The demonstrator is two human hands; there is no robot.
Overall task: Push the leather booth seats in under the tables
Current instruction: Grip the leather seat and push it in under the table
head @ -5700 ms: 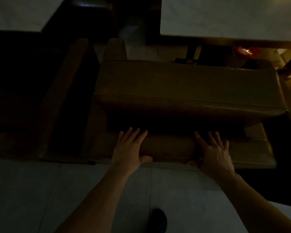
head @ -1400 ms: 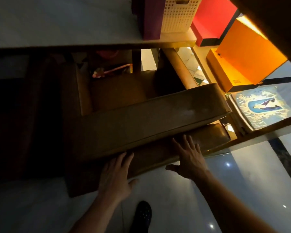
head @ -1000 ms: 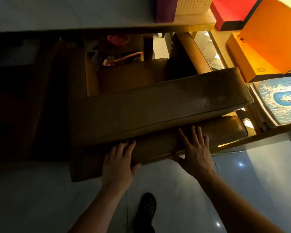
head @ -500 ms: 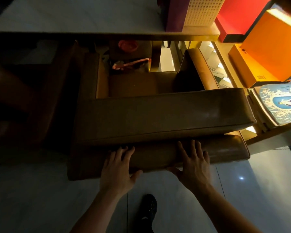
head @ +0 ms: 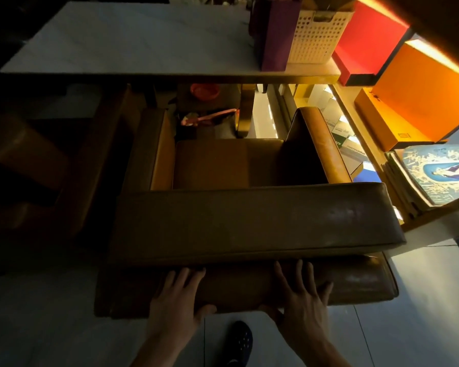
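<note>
Left hand (head: 176, 300): fingers (head: 186, 278) extended and spread, laid flat against the lower rear cushion of the leather booth seat (head: 249, 221); thumb hooked around that cushion's bottom edge. Nothing is clenched; contact is by open palm.

Right hand (head: 301, 300): same condition. Fingers (head: 292, 274) splayed and flat on the rear cushion, just beside the left hand, thumb at the lower edge. Fingertips of both hands reach the seam beneath the overhanging top of the backrest.

The seat is brown, seen from above and behind. Its broad backrest top runs across the middle of the view; the seat pad (head: 228, 165) lies beyond it, flanked by two armrests. The front of the seat sits close to the near edge of the desk (head: 133, 41), but the seat pad remains in plain view on the near side of that edge. Whether the armrests reach beneath the desk cannot be determined.

On the desk's right end stand a purple box (head: 274, 33) and a white perforated basket (head: 314, 35), touching each other. Under the desk, a red bowl-like object (head: 204, 90) is dimly visible. To the right, a shelf holds red (head: 368, 35) and orange (head: 419, 94) boxes and a stack of printed material (head: 435, 176).

A dark shoe (head: 240, 340) stands on the tiled floor (head: 408, 313) between the forearms.
</note>
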